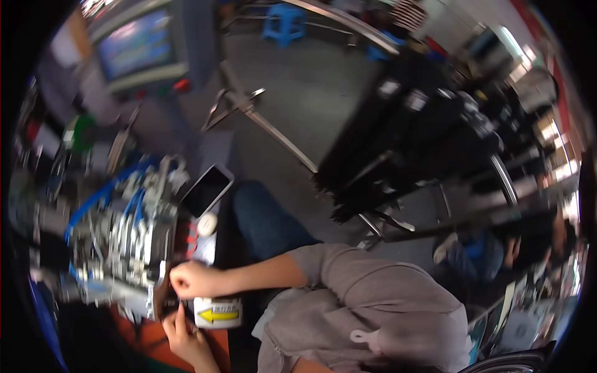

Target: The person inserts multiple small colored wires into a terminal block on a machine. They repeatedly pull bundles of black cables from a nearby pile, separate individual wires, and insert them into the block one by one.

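**Crowded fingers at the machine's edge**

The machine [134,239], with its blue tubes [93,196], stands at the picture's left, and the work seems to be at its near edge. The right hand [191,280] is right beside that edge, fingers curled together as in a pinch; I cannot tell whether its grip has anything in it. The left hand [185,339] lies just below, over the orange surface [216,347], index finger extended towards the right hand and the rest bent. Whether that grip has hold of something small is also unclear, as blur hides the fingertips.

The likeliest trouble, I judge, is a pinched or knocked finger: both hands are bare and close to the metal, and any moving part there would leave little room to pull back. A small piece, if one is held, could slip and drop between machine and surface.

The white container [217,313] with the yellow arrow sits just beside both hands, so a quick sweep of the right forearm [258,278] could tip it. The phone [208,191] and white disc [207,222] lie near the knee [252,199]; a bump could send either to the floor [289,93].
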Demonstrator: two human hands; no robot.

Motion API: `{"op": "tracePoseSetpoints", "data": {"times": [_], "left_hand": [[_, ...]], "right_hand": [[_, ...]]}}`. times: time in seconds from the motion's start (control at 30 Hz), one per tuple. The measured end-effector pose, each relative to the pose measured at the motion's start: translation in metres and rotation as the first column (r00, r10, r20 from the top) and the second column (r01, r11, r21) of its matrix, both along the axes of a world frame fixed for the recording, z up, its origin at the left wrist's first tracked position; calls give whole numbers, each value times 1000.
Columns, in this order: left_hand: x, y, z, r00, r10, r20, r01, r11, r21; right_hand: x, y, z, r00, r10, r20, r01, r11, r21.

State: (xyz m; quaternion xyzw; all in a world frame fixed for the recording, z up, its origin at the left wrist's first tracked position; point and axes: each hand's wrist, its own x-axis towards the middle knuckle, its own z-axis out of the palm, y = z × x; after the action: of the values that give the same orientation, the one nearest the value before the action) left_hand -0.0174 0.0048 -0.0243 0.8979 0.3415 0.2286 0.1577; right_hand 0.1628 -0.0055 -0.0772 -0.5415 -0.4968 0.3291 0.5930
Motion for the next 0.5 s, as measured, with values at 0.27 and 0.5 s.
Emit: {"op": "tracePoseSetpoints", "data": {"times": [0.27,0.5], "left_hand": [[2,2,42,987,-86,-133,97,992,79],[75,0,5,935,-338,110,325,938,116]], "right_hand": [[-32,38,-3,999,31,-25,-35,981,-192],[61,-59,-45,924,-338,179,351,935,-45]]}}
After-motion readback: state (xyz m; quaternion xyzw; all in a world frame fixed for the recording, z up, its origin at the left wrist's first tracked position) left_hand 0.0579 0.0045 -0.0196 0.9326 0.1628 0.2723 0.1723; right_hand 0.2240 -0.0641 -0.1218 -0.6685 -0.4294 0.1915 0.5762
